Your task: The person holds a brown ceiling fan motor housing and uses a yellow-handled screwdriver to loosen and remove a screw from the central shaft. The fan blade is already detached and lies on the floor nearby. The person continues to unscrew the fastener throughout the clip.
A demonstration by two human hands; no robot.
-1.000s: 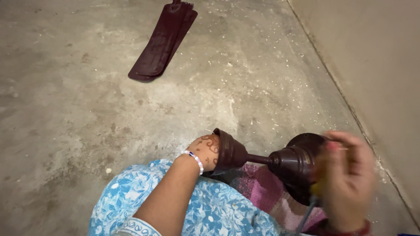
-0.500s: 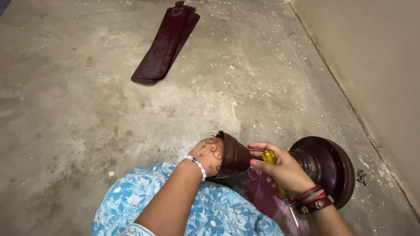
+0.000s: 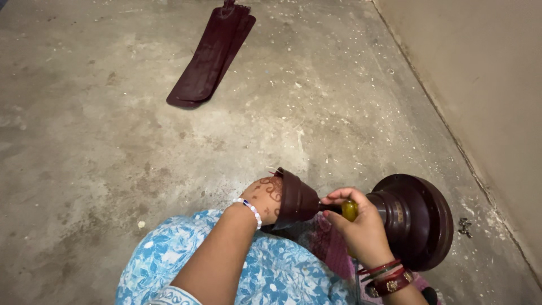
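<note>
A dark maroon ceiling fan motor (image 3: 418,217) lies on its side across my lap, its rod running left into a cone-shaped canopy cup (image 3: 296,199). My left hand (image 3: 264,197) grips the cup from the left side. My right hand (image 3: 361,226) is closed around a yellow-handled screwdriver (image 3: 349,210), held against the rod between the cup and the motor. The tool's tip is hidden by my fingers.
A stack of maroon fan blades (image 3: 212,56) lies on the concrete floor (image 3: 113,141) far ahead. A few small dark screws (image 3: 464,226) sit by the wall (image 3: 491,85) on the right. My lap is covered by blue floral cloth (image 3: 169,265).
My right hand came in from the motor's right side, blurred a second ago, and now holds the screwdriver at the rod. The motor's flat face has turned more into view.
</note>
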